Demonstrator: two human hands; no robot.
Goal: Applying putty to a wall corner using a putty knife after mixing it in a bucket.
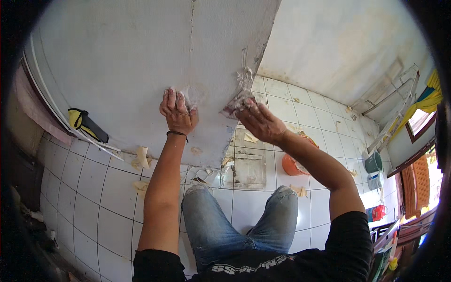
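Observation:
My left hand (179,113) is against the grey-white wall (127,51), its fingers bent and pressed together with white paste on the tips. Beside its thumb and forefinger is a whitish patch of paste (195,95); whether the hand grips anything there is hard to make out. At the wall's right-hand edge, my right hand (263,121) grips a flat piece smeared with putty (237,104). Its kind is hidden under the paste. Just above it, rough putty (244,77) clings along the wall's edge.
An orange bucket (292,164) stands on the white tiled floor (112,188), behind my right forearm. Coiled white cable (202,176) lies at the wall's foot. A yellow-and-black pouch (88,125) is at the left. Farther right are a ladder (399,105) and a green bucket (373,162).

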